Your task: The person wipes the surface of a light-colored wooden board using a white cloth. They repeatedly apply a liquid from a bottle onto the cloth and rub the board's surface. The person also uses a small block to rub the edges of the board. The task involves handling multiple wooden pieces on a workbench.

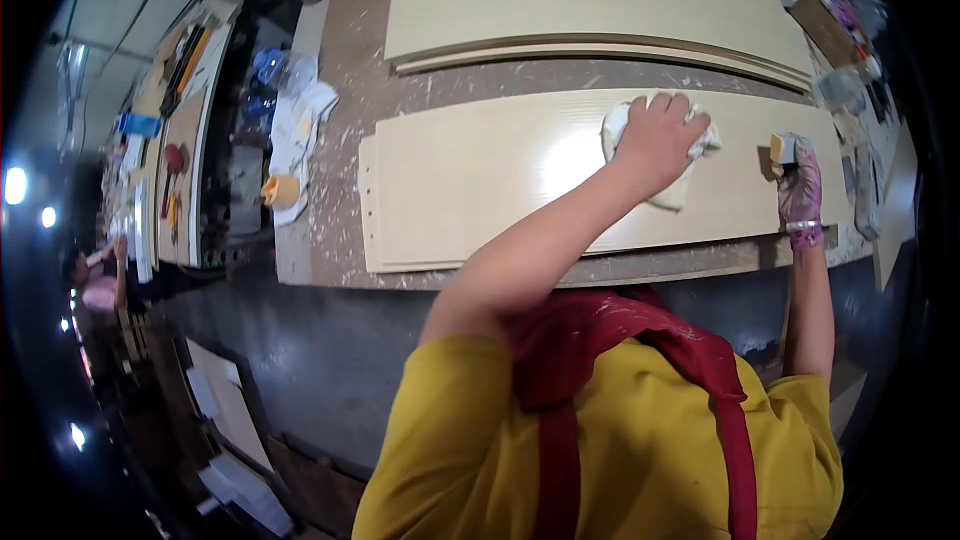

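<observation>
While the left hand point(660, 135) pressed a white cloth point(672, 190) flat on the near panel point(470, 180), the right hand point(800, 185) held a small tan block point(781, 148) at that panel's right end.

The left hand lay spread over the cloth, fingers bent down on it, with the cloth's edges showing around the palm and hanging below the wrist. The right hand wore a pink patterned glove and was closed about the block, which touched the panel. This pale panel lay lengthwise on a dusty brown surface point(340, 70), a row of small holes near its left end. Beyond it, well apart, lay two more pale boards point(590, 5), stacked. White rags point(300, 120) and a yellow cup point(283, 190) sat at the surface's left edge.
</observation>
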Tool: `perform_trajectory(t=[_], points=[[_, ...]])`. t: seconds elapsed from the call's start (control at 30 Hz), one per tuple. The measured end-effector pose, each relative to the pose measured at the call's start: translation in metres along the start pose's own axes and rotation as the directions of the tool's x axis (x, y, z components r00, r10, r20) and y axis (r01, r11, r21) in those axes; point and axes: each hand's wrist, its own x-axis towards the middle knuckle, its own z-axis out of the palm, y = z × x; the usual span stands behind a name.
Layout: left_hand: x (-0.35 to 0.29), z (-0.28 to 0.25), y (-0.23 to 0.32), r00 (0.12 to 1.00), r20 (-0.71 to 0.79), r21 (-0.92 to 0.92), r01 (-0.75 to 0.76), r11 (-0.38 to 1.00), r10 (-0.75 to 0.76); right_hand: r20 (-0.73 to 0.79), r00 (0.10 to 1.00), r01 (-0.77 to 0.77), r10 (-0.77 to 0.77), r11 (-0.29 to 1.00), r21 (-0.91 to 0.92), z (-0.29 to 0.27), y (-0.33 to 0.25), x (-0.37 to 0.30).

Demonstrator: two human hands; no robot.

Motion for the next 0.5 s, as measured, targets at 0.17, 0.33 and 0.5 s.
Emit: perform_trajectory(t=[0.17,0.33,0.5], points=[[-0.131,-0.08,-0.152,0.849,-0.204,0.373,0.528,0.763,-0.488,-0.058,0.998,-0.024,0.027,0.999,0.047,-0.003,-0.004,-0.009],[-0.239,-0.228,-0.193,0.535,-0.458,0.253,0.844,0.473,-0.71,0.062,0.996,-0.074,0.069,0.994,0.085,0.032,-0.007,-0.005],[-0.174,-0.119,-0.063,0.448,-0.372,-0.145,0.837,0.528,-0.813,0.114,0.986,-0.133,0.124,0.988,0.075,0.023,-0.007,0.001]])
